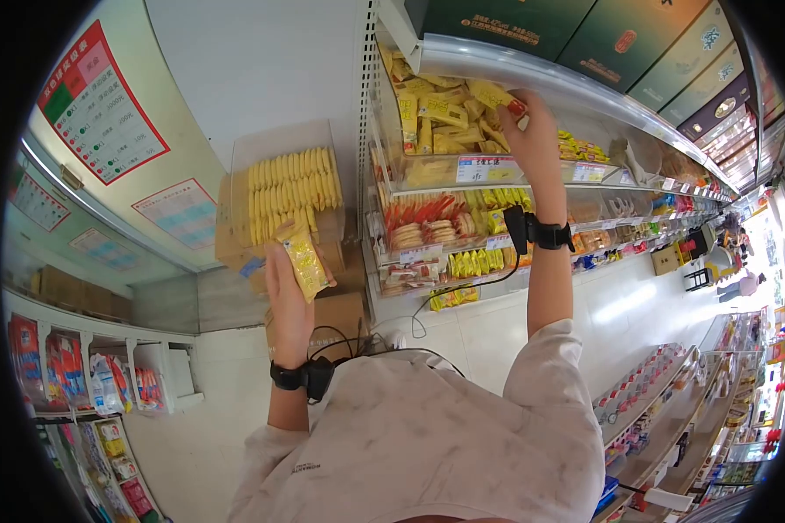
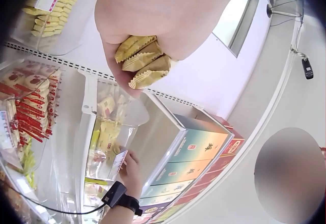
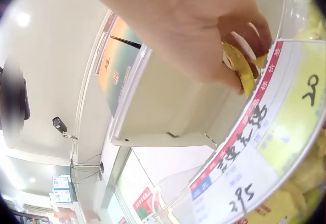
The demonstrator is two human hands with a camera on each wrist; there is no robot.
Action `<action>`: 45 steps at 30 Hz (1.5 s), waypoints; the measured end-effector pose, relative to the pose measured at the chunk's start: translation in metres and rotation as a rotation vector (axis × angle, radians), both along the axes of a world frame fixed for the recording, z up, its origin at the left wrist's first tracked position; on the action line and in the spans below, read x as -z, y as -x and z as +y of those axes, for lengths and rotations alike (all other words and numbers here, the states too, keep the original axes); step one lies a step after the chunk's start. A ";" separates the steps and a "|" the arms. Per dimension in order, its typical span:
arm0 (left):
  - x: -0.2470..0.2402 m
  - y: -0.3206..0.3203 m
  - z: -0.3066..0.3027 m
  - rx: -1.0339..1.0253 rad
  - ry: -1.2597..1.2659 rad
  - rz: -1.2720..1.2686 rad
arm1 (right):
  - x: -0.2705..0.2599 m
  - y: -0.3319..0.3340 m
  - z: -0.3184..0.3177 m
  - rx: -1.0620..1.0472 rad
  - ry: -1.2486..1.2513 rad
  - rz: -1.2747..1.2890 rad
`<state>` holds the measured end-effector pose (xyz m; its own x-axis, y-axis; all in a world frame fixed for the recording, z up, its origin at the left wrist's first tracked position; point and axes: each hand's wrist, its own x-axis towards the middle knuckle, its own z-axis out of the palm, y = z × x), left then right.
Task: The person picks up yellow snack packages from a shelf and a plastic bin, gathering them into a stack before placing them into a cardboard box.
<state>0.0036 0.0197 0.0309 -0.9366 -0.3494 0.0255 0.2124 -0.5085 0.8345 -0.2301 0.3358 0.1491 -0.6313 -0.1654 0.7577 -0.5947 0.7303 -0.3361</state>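
Observation:
My left hand grips a small stack of yellow snack packets; three crimped ends poke out of it in the left wrist view. Close by stands a clear box with rows of similar yellow packets. Over on the shelf, my right hand pinches one yellow packet with a red end. It is above a clear bin heaped with loose yellow packets. In the right wrist view the bin's handwritten price label hides part of the fingertips.
Lower shelves hold red-and-white packaged biscuits and yellow packets. Large green boxes stand on the shelf above the bin. Cardboard boxes sit under the clear box. A cable hangs between my wrists.

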 end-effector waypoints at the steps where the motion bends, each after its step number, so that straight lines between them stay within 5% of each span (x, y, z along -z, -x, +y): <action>1: 0.004 0.001 -0.001 0.004 -0.007 -0.011 | -0.002 -0.008 -0.002 -0.010 0.037 -0.038; 4: 0.003 0.002 -0.002 0.005 -0.006 -0.003 | -0.011 -0.042 -0.020 -0.330 0.411 -0.277; 12: 0.010 0.010 0.001 -0.027 -0.107 -0.013 | 0.013 -0.174 -0.105 -0.810 0.652 -0.831; 15: 0.005 0.014 0.016 -0.078 -0.205 0.000 | 0.050 -0.181 -0.135 -0.808 0.519 -0.924; 20: 0.015 0.000 0.017 -0.064 0.263 0.170 | 0.085 -0.170 -0.166 -0.741 0.605 -0.950; 25: 0.003 0.008 0.010 -0.017 -0.136 0.008 | 0.099 -0.169 -0.171 -0.739 0.551 -0.856; 31: 0.020 0.008 0.013 -0.225 0.219 0.006 | 0.107 -0.171 -0.175 -0.792 0.709 -1.027; 37: 0.021 0.009 0.006 -0.223 0.036 -0.025 | 0.135 -0.171 -0.191 -0.849 0.751 -1.062; 41: 0.032 0.010 -0.006 -0.271 0.111 -0.074 | 0.137 -0.171 -0.204 -0.895 0.883 -1.094; 45: 0.025 0.011 -0.011 -0.258 0.222 -0.115 | 0.134 -0.149 -0.200 -0.956 0.730 -1.251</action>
